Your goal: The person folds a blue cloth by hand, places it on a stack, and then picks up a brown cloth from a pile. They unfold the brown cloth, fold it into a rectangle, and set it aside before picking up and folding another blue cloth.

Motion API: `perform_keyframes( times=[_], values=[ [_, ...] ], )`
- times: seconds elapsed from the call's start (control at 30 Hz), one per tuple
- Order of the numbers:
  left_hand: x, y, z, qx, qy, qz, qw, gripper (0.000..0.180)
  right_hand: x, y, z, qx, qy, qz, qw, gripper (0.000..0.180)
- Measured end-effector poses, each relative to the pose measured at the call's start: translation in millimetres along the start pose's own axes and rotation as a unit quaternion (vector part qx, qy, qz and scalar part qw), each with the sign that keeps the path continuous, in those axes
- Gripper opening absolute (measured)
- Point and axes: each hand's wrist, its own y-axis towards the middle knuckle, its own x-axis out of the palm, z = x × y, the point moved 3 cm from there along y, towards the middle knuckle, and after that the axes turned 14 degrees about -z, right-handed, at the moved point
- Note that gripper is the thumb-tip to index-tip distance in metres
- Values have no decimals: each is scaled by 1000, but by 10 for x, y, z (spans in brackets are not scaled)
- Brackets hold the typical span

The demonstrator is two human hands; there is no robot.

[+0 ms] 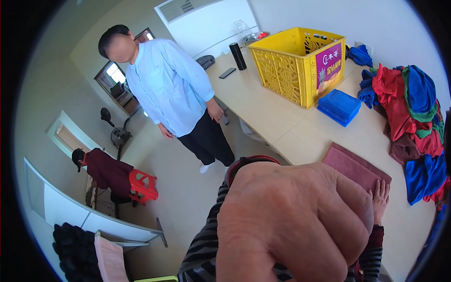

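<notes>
Dark bundles [75, 246] and a pink cloth [111, 259] are stacked at the lower left of the frame, beside a white partition [61, 207]. Just above that, a seated person in dark red [105, 171] is perched on a red stool [143, 185]. Further right, upper middle, a standing person in a light blue shirt [169, 84] is seen next to the long pale table [263, 108].

Bottom centre is pretty much swallowed by the left hand [296, 221], raised close to the lens; it looks curled into a loose fist, though whether anything is held inside can't be told at this range. Right of it, the right hand [379, 199] is laid flat with fingers spread on a folded maroon towel [352, 164], which sits on the table at centre right.

Up top right, a yellow crate [291, 66] is parked with a folded blue towel [339, 105] touching its side, and a heap of red, blue and green cloths [413, 117] is piled along the right edge.
</notes>
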Motion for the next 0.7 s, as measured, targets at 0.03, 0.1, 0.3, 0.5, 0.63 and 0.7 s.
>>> perform_keyframes(
  times=[0.03,0.1,0.3,0.5,0.63,0.7],
  values=[
    [-13,19,-35,-2,-11,-4,1000,20,-25,-18,8,4,4,2,1000,58],
    [-14,43,-102,-6,-33,-12,999,19,-55,-36,22,13,8,2,1000,58],
    [39,42,-167,-27,-82,-29,996,18,1,-35,60,15,2,10,1000,58],
    [211,-391,-325,158,16,67,985,30,68,12,65,6,-6,26,1000,59],
    [-154,-227,-537,95,-77,-96,988,21,98,21,110,11,-14,33,999,59],
    [-282,-130,-637,49,-138,-199,969,19,82,-1,89,1,-14,24,1000,59]
  ],
)
